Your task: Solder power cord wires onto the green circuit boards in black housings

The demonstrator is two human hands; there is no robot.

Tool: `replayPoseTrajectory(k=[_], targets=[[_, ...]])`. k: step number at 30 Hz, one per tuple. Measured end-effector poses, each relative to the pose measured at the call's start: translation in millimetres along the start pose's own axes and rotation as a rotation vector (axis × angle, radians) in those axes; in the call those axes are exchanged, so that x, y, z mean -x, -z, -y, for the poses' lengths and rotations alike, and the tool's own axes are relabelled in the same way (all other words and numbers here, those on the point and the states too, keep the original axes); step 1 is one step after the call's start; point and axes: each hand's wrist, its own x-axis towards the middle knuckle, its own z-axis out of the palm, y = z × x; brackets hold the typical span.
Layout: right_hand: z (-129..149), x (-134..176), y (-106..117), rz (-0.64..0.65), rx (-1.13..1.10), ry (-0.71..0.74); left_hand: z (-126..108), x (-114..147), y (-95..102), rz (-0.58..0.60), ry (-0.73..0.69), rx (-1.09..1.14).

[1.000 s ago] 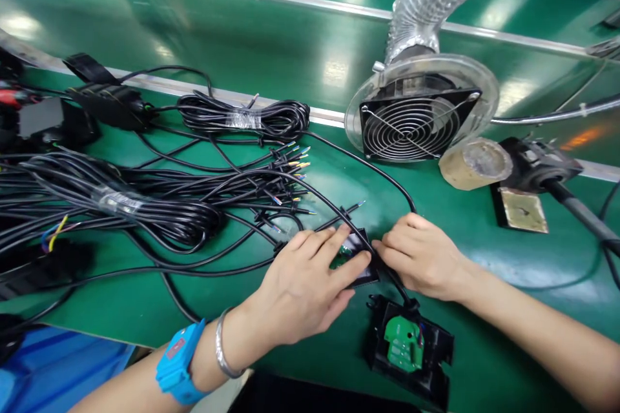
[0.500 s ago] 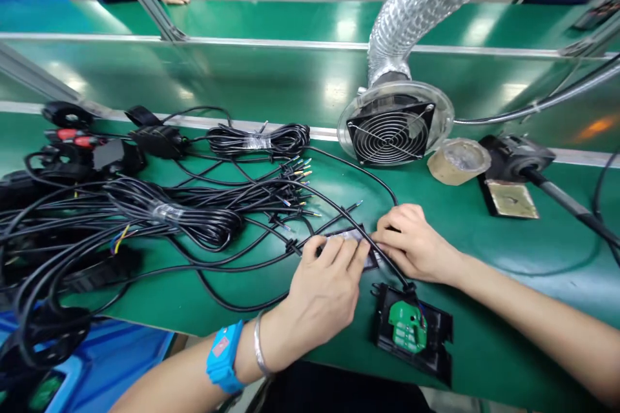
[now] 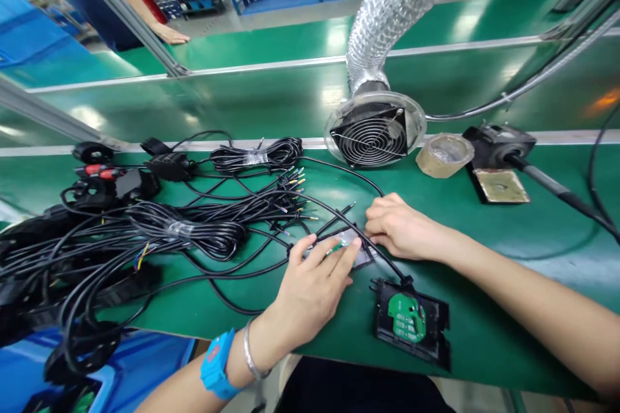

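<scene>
My left hand (image 3: 310, 284) lies with fingers stretched over a flat dark-edged piece with a shiny, see-through face (image 3: 361, 259); some green shows between the fingers. At that piece's right end, my right hand (image 3: 400, 227) has its fingers curled together, and what they pinch is hidden. A black cable (image 3: 334, 210) passes over the piece between both hands. It runs down into an open black housing (image 3: 382, 329) at the front of the bench, which holds a green circuit board (image 3: 404, 317).
Bundled black cables (image 3: 194, 229) with bare wire ends fill the left. Behind stand a fume extractor fan (image 3: 372, 142), a tape roll (image 3: 443, 158) and a soldering iron (image 3: 542, 184) in its stand. Blue bins (image 3: 140, 361) sit below the left edge. Across the bench, another person's hand (image 3: 169, 34) rests.
My left fingers have spread and drawn back a little, uncovering more of the flat piece. My right hand stays curled at its end. The camera view has tilted and shifted.
</scene>
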Motion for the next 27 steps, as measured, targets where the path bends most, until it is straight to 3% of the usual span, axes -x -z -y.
replayPoseTrajectory(k=[7,9,12,14,17,22,24,27], targets=[[2,6,4,-0.009,-0.015,-0.033,-15,2,-14.4,-0.009,0.071,0.025],[8,2,9,-0.064,-0.011,-0.038,-14,-1,-13.0,0.003,0.085,0.071],[25,-18,13,-0.178,0.101,-0.178,-14,-4,-8.8,0.028,0.095,0.136],[39,-37,12,-0.163,0.196,-0.278,-16,-3,-7.1,0.010,0.093,0.141],[55,-53,13,-0.134,0.231,-0.307,-21,0,-7.2,-0.003,0.008,0.154],[69,-34,30,-0.442,0.055,-0.244,-39,-7,-4.6,0.105,-0.238,0.393],[72,-25,35,-0.528,-0.016,-0.195,-49,-13,-5.6,0.149,-0.221,0.446],[77,-24,37,-0.505,-0.046,-0.244,-68,-20,-16.0,0.132,-0.134,0.409]])
